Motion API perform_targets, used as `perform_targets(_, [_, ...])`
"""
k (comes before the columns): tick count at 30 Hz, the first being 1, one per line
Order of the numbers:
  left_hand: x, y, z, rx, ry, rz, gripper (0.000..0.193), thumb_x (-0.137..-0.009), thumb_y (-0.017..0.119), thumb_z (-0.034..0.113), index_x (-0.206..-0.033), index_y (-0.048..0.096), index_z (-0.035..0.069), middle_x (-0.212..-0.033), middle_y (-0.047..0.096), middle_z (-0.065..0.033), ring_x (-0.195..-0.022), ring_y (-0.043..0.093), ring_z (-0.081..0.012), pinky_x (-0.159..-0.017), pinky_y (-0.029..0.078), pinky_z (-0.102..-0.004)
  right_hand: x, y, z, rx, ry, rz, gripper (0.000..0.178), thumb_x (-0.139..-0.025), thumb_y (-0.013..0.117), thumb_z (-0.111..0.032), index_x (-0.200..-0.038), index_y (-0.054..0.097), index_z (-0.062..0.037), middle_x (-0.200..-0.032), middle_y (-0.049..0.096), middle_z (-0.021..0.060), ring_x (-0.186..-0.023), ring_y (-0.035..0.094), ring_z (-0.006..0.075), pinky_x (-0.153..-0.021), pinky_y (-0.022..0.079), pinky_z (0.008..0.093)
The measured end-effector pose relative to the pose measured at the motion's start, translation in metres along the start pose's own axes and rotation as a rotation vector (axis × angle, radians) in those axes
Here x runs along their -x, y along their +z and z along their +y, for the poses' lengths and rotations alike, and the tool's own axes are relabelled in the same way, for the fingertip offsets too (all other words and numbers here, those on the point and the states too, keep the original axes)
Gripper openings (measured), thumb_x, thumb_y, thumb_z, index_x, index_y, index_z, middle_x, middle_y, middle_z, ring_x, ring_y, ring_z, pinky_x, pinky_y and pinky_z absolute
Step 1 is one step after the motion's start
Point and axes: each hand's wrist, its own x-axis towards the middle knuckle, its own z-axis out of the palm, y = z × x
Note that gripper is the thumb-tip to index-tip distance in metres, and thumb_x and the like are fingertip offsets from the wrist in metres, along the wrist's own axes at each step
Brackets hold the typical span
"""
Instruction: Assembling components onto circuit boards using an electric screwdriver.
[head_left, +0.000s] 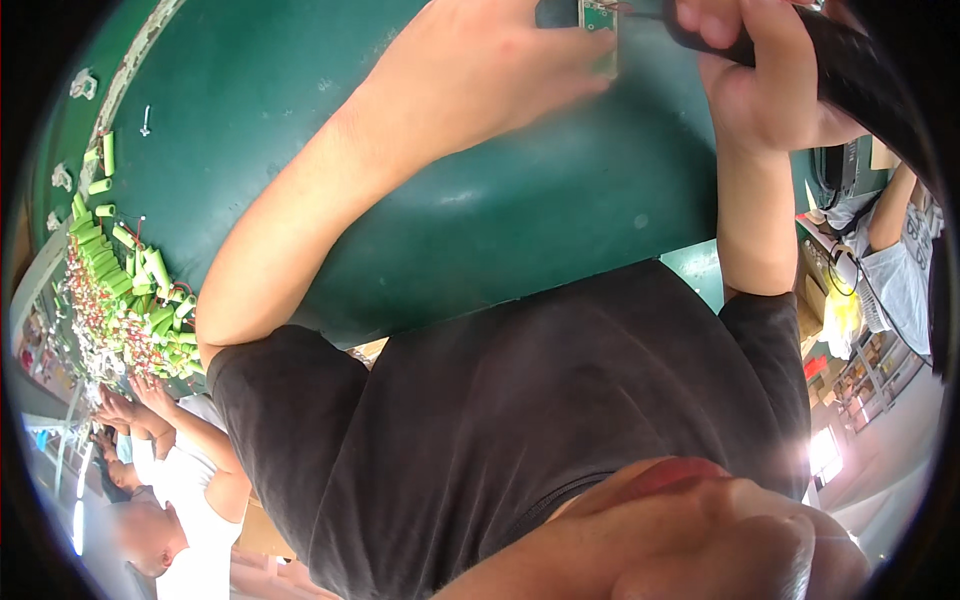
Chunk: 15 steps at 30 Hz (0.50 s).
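Observation:
At the top edge, my left hand [520,70] has its fingers closed around a small green circuit board [598,17], partly covered by the fingers and cut off by the picture's edge. My right hand [765,75] grips a thick black-handled tool [850,60] with a thin metal shaft. Its shaft points left at the board's upper end; whether it touches cannot be made out. The exact kind of tool does not show. Both hands are over the green tabletop [480,220].
Along the table's left side lies a heap of green cylindrical battery cells [105,265] with red wires. A small screw-like metal piece [146,121] and white clips [83,85] lie farther up. Co-workers sit at lower left [195,500] and right [900,260]. A black device [835,170] stands beyond my right arm.

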Motion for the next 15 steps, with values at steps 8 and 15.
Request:
perform_targets(8, [0.004,0.006,-0.005,-0.019,0.035,0.04,0.023,-0.079,0.08,0.012,-0.098,0.075,-0.001,-0.14,0.051,-0.0245,-0.127,0.055,-0.0397,-0.105,0.048,-0.0431,0.002,0.007,0.007,0.038,-0.073,0.0,0.08,-0.095,0.055,0.007,-0.159,0.011,-0.014,-0.11,0.047,0.0069,-0.057,0.052,0.0115,-0.053,0.051,0.0282])
perform_targets(15, [0.008,0.003,-0.007,-0.032,0.046,0.06,0.021,-0.08,0.08,0.015,-0.095,0.075,0.001,-0.139,0.051,-0.0232,-0.127,0.054,-0.0387,-0.105,0.048,-0.0425,0.008,0.011,0.017,-0.01,-0.099,-0.035,0.079,-0.095,0.057,0.006,-0.156,0.011,-0.0155,-0.112,0.047,0.0088,-0.057,0.053,0.012,-0.051,0.05,0.0276])
